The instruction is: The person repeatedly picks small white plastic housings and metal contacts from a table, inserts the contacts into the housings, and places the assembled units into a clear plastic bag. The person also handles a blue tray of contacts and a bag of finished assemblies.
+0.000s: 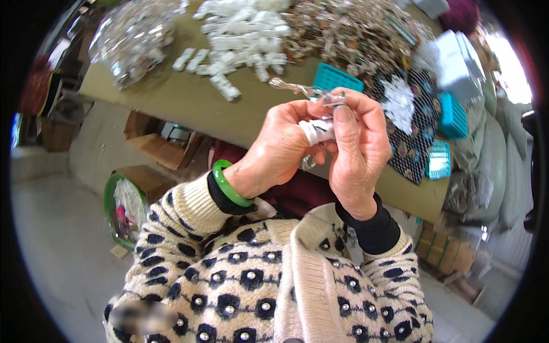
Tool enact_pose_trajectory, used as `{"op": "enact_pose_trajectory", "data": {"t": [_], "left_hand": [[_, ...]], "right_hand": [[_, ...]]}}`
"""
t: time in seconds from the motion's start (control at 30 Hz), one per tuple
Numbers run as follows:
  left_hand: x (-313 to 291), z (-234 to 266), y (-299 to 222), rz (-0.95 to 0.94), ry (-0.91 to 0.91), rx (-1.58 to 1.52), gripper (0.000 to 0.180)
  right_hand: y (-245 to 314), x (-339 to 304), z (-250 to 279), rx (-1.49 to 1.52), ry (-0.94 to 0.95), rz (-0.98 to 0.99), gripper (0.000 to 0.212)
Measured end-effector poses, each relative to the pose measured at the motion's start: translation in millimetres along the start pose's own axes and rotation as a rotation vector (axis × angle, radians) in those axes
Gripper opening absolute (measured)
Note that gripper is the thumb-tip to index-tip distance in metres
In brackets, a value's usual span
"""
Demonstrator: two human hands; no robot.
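Above the table's near edge, my two hands meet around a small shiny metal piece (286,85) with a long loop-like end, rose-gold in tone; its exact kind is too small to tell. My left hand (274,143), with a green bangle (227,182) at the wrist, is closed around its lower part. A small white piece (315,132) with a dark mark is tucked under the left fingers. My right hand (360,148) pinches the metal piece between thumb and forefinger. Something clear and shiny (309,163) hangs below the fingers.
On the table (154,94) lie a clear plastic bag (134,40), stacked white strips (246,34) and a heap of similar metal pieces (354,31). Teal baskets (338,78) and a patterned cloth (409,154) with white bits (398,103) stand right. A green tub (108,203) sits on the floor.
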State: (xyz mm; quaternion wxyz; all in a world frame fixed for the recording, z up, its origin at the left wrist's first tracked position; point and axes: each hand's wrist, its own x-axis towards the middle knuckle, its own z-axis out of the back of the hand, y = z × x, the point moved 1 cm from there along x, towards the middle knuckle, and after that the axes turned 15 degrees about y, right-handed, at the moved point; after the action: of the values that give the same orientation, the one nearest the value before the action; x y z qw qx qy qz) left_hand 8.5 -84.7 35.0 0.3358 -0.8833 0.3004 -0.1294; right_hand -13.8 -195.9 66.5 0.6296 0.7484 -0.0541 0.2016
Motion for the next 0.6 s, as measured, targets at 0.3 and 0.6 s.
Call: {"op": "enact_pose_trajectory", "data": {"t": [0.3,0.6], "left_hand": [[-73,35,-23,-0.154,-0.210,0.041,0.014],[-173,171,-76,-0.185,-0.844,0.445,0.024]], "right_hand": [[-25,14,-53,-0.092,0.179,0.046,0.015],[-16,23,-41,-0.012,0.199,0.003,0.018]]}}
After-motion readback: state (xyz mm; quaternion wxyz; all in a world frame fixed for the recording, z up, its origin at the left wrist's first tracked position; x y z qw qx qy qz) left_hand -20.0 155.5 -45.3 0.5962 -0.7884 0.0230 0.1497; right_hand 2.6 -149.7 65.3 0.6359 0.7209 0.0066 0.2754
